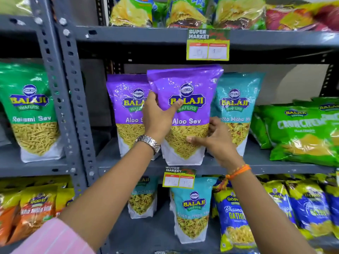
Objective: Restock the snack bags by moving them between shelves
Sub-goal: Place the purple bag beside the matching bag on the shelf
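Note:
A purple Aloo Sev bag (190, 88) stands upright at the front edge of the middle shelf (128, 165). My left hand (158, 116) grips its left side, thumb across the front. My right hand (214, 138) holds its lower right edge, thumb on the clear window. A second purple Aloo Sev bag (126, 110) stands just behind and to the left. A teal Khatta Mitha bag (236, 107) stands right of the held bag, partly hidden by it and by my right hand.
A green Ratlami Sev bag (31, 114) stands in the left bay beyond the grey upright post (73, 99). Green bags (300, 132) lie stacked at the right. Teal bags (190, 209) and blue Gathiya bags (236, 217) fill the lower shelf. A price tag (208, 44) hangs above.

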`<state>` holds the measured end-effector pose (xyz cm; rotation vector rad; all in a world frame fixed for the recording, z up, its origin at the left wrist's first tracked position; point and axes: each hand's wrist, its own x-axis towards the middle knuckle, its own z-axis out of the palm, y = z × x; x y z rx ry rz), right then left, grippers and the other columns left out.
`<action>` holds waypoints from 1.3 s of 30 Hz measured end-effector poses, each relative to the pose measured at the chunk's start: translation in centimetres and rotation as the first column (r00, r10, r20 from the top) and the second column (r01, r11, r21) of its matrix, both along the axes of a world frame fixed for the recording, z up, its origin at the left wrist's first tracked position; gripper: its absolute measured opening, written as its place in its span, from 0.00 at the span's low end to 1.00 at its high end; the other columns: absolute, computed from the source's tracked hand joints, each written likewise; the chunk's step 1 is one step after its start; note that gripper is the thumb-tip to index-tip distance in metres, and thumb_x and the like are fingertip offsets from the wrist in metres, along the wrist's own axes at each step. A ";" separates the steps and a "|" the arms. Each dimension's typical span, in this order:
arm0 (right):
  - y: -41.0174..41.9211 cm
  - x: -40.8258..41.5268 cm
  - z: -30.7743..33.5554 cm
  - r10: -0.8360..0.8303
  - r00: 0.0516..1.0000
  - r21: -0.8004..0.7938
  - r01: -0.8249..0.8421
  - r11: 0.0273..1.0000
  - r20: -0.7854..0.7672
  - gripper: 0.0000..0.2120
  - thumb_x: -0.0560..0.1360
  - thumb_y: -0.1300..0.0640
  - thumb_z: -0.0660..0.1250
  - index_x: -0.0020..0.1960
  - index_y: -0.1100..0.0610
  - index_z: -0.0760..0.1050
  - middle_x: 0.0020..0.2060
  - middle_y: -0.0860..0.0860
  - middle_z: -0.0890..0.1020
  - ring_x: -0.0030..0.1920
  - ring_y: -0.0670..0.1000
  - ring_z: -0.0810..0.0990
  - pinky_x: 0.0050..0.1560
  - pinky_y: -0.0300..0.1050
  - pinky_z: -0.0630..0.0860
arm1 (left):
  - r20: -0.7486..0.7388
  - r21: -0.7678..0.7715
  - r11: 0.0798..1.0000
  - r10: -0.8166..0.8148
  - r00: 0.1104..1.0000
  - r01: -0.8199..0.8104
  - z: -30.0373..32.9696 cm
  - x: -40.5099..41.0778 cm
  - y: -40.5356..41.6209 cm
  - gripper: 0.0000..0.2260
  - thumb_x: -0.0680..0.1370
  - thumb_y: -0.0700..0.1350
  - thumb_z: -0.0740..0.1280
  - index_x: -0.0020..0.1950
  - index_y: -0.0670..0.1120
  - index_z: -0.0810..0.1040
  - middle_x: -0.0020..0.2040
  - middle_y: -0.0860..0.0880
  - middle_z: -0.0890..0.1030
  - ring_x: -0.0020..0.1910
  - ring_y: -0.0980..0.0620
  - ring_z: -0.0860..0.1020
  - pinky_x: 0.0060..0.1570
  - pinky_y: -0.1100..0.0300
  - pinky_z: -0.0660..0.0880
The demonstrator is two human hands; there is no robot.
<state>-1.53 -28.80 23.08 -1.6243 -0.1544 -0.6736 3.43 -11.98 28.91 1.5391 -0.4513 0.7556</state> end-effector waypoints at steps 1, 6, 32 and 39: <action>-0.2 0.7 -0.2 -0.021 1.000 -0.010 0.021 1.000 -0.012 0.36 0.57 0.70 0.84 0.62 0.64 0.74 0.51 0.55 0.86 0.52 0.50 0.88 0.46 0.43 0.86 | -0.018 0.013 1.000 0.024 1.000 -0.023 -0.2 0.5 -0.2 0.20 0.69 0.54 0.81 0.40 0.53 0.68 0.34 0.55 0.75 0.31 0.58 0.73 0.36 0.55 0.71; -0.7 2.6 -1.0 -0.111 0.993 -0.061 0.108 0.992 -0.049 0.41 0.55 0.63 0.87 0.64 0.61 0.73 0.58 0.56 0.85 0.57 0.57 0.86 0.59 0.63 0.82 | -0.040 0.106 0.990 0.099 0.994 -0.095 -0.5 1.7 -1.4 0.17 0.70 0.53 0.81 0.45 0.50 0.74 0.38 0.55 0.79 0.39 0.47 0.80 0.43 0.52 0.77; -11.7 -2.0 0.7 -0.285 0.947 0.209 0.253 0.945 0.145 0.15 0.67 0.68 0.80 0.49 0.55 0.81 0.38 0.51 0.88 0.39 0.46 0.86 0.42 0.37 0.83 | -0.054 0.316 0.938 -0.134 0.990 0.144 -8.1 -5.7 -5.7 0.19 0.71 0.40 0.79 0.54 0.59 0.78 0.52 0.58 0.83 0.52 0.62 0.82 0.55 0.72 0.78; -17.2 2.2 3.8 -0.150 0.989 0.303 0.146 0.942 -0.011 0.33 0.70 0.63 0.79 0.70 0.66 0.69 0.64 0.61 0.79 0.58 0.54 0.82 0.51 0.42 0.81 | -0.334 0.557 0.749 -0.193 0.923 0.359 -9.4 -4.3 -13.4 0.47 0.70 0.52 0.81 0.81 0.45 0.58 0.77 0.49 0.66 0.78 0.49 0.66 0.78 0.51 0.66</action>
